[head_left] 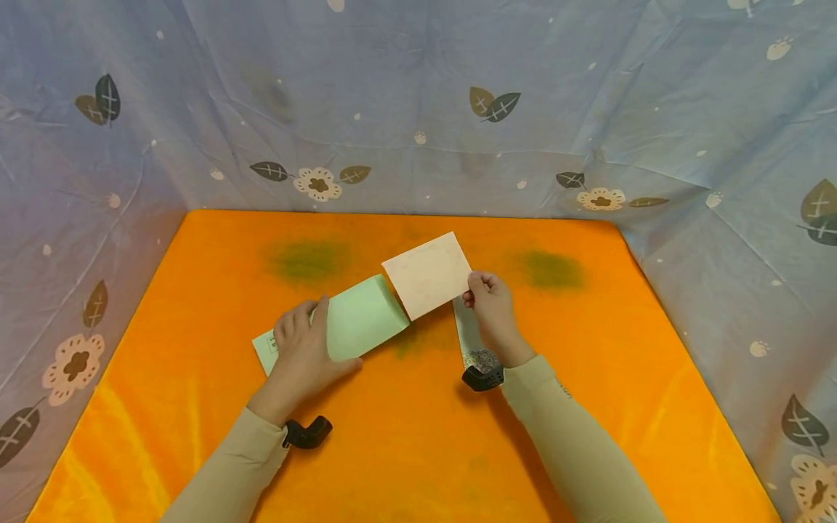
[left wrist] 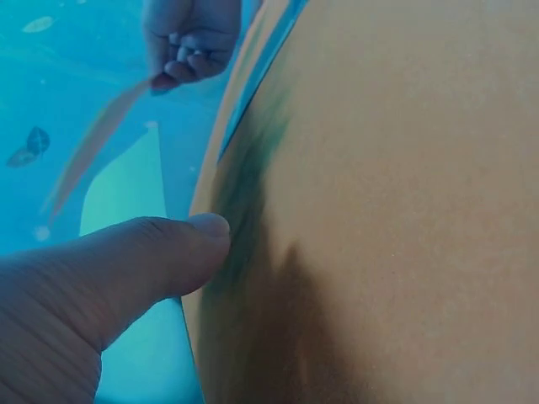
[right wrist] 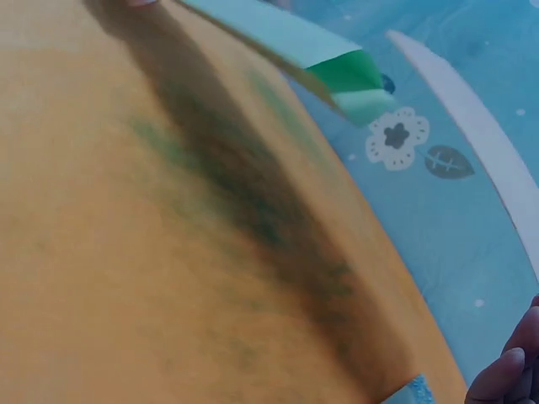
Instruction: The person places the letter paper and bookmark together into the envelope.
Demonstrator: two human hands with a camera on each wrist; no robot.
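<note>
Mid-frame, the left hand (head_left: 302, 354) grips the green envelope (head_left: 362, 316), but I worry the pale card (head_left: 428, 276) could slip, because the right hand (head_left: 495, 314) pinches just one edge.

I see the left hand (left wrist: 93, 295), its thumb before green paper (left wrist: 126, 189); beyond, the right hand (left wrist: 194, 46) pinches a card (left wrist: 93, 141).

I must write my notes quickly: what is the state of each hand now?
Left hand: closed, holding the green envelope.
Right hand: closed, pinching the pale card.
</note>
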